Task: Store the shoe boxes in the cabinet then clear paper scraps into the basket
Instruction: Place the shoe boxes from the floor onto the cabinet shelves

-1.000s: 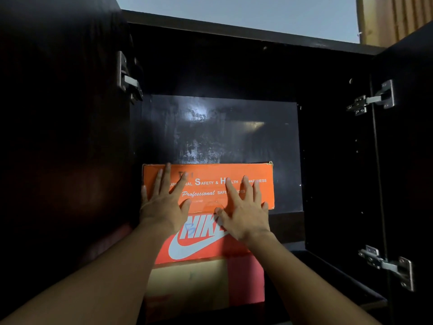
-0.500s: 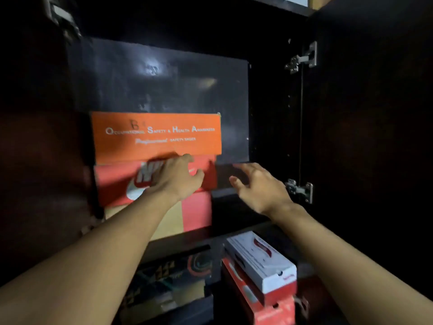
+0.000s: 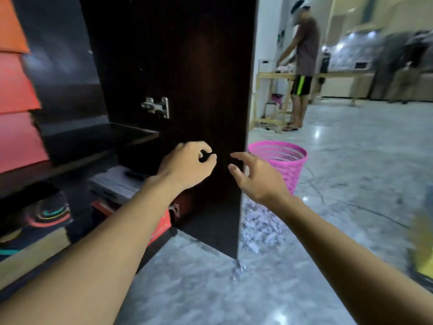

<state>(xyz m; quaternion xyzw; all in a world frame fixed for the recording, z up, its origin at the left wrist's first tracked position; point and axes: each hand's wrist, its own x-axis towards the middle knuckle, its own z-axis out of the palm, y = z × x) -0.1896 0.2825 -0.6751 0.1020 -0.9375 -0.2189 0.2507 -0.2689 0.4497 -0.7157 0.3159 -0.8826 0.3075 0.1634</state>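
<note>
The left hand (image 3: 187,164) curls its fingers in an empty fist before the dark wooden cabinet door (image 3: 199,66). The right hand (image 3: 255,177) spreads loose fingers at the door's edge. Beyond, white paper scraps (image 3: 260,226) heap on the floor beside the pink mesh plastic basket (image 3: 285,165).

No words or numbers are showing clearly enough to read. The orange and red shoe boxes (image 3: 16,85) at the left edge are showing plain faces, and the dark box (image 3: 46,212) at lower left is carrying only a blurred, multicoloured curved mark.
</note>
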